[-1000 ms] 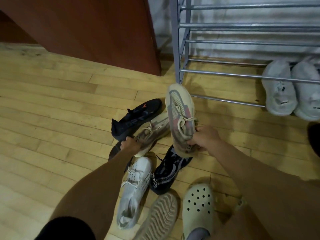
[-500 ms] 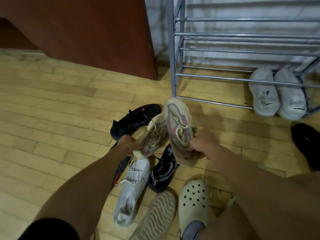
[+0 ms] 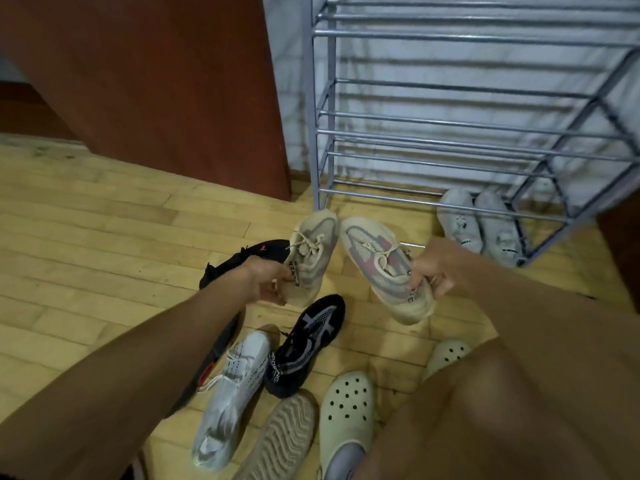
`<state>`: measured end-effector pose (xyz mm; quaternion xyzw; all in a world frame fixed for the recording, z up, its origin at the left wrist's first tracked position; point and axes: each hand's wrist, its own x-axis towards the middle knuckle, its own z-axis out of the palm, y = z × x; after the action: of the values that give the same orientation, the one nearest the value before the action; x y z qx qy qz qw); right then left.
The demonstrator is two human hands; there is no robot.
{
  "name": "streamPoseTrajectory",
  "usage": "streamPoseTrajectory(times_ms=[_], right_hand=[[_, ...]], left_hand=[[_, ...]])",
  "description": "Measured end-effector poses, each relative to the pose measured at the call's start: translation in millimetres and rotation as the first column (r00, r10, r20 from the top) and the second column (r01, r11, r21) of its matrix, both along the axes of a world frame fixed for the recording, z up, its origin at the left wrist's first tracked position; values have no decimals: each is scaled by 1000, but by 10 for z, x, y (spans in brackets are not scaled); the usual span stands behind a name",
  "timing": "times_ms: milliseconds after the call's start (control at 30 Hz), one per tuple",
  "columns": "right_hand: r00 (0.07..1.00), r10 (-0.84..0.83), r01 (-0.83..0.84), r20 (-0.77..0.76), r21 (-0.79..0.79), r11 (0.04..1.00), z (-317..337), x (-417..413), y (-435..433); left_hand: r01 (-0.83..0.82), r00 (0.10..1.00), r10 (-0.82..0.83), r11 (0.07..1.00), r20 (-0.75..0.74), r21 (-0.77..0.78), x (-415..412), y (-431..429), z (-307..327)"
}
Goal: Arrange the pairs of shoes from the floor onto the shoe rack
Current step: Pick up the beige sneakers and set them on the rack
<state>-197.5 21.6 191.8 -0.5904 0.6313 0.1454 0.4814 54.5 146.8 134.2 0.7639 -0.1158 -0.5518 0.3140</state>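
Head view: left hand [image 3: 263, 284] grips one beige shoe [image 3: 313, 261] at the heel, right hand [image 3: 434, 268] its mate [image 3: 377, 268] (both aloft, near the rack [image 3: 314, 98]). Light, soft knit; heel collar judged the firmest hold.

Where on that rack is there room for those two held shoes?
Bottom level of the rack: bare between its left post and the grey pair. Upper levels in view are bare too. The floor in front is crowded with loose shoes.

Beige sneakers [image 3: 381, 271] — pink-and-grey mesh panels. Black sneaker [image 3: 311, 337], grey stripes. Clog [image 3: 346, 410] cream. Shoe rack [image 3: 310, 98] grey — floorboards [image 3: 104, 220] yellow.
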Motion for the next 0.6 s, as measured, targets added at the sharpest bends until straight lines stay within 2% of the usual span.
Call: streamPoseTrajectory(times_ms=[200,333,400,500,600], right_hand=[[982,-168,158,86,112,981,90,-282,-208],[992,-126,125,9,68,990,-119,-420,-523],[976,-205,200,69,69,977,-308,-466,-653],[900,-372,370,226,52,927,-636,-503,-858],[931,-302,323,204,-80,943,-941,-451,-1086]], left_hand=[[-11,997,10,1000,-71,-21,-507,-354,-142],[-71,991,63,995,-118,-67,-661,-707,-287],[-86,990,76,993,-117,-79,-687,-909,-377],[-95,990,85,992,-116,-86,-693,-1240,-537],[-119,985,107,990,-134,-81,-674,-1562,-702]])
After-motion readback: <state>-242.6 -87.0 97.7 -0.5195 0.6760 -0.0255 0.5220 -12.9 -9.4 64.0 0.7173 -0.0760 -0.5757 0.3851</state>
